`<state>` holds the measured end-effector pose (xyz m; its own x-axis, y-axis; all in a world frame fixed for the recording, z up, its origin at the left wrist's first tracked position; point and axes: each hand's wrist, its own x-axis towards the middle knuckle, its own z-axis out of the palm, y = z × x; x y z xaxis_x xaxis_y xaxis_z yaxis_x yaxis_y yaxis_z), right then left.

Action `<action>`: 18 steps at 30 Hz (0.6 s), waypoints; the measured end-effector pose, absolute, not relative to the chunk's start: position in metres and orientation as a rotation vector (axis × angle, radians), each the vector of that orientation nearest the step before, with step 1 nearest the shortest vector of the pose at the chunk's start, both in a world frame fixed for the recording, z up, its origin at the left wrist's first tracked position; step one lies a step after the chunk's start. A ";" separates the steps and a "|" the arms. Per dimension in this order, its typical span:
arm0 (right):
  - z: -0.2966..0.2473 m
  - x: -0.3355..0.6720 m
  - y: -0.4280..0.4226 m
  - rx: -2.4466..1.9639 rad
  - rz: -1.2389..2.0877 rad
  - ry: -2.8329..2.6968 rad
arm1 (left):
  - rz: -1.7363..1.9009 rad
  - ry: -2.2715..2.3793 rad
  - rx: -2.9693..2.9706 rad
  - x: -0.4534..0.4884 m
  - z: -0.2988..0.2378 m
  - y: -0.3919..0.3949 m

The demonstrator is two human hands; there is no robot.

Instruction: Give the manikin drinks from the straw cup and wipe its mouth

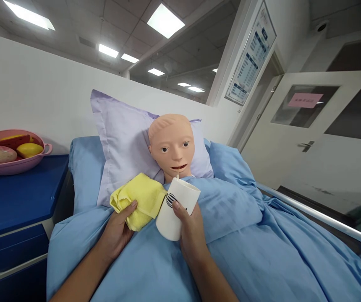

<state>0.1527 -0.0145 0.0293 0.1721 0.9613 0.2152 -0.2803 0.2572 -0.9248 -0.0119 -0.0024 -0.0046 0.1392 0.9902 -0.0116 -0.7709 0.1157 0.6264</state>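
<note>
From where I stand, the white cup (183, 193) is already up near the manikin (176, 136), tilted above the quilt (246, 256) towards the head end of the bed. A thin straw (177, 175) reaches from its rim to the parted lips, so that much looks done. How much the cup holds I can't see, so I can't say how much is left. The yellow towel (142, 201) is in hand but apart from the face, not in use there as far as I can judge.

The right hand (193, 235) has its grip clamped around the cup, thumb across the front. The left hand (119, 230) pinches the folded towel, its thumb on top, close beside the cup.

Counting up, I find one cup, one straw, one towel, one manikin and one lilac pillow (120, 138). One pink basin (13, 169) sits by the back edge of the blue counter (19, 197), near its far right corner, with at least two rounded fruits inside. One rail (319, 215) runs along the bed's right edge.
</note>
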 end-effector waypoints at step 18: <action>0.025 0.154 -0.015 -0.835 1.025 -1.059 | 1.369 0.542 0.548 -0.012 0.002 -0.008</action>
<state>0.1535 -0.0152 0.0247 0.1503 0.9463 0.2861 -0.2546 0.3167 -0.9137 -0.0117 -0.0079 0.0022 0.1217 0.9917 -0.0412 -0.7510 0.1191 0.6494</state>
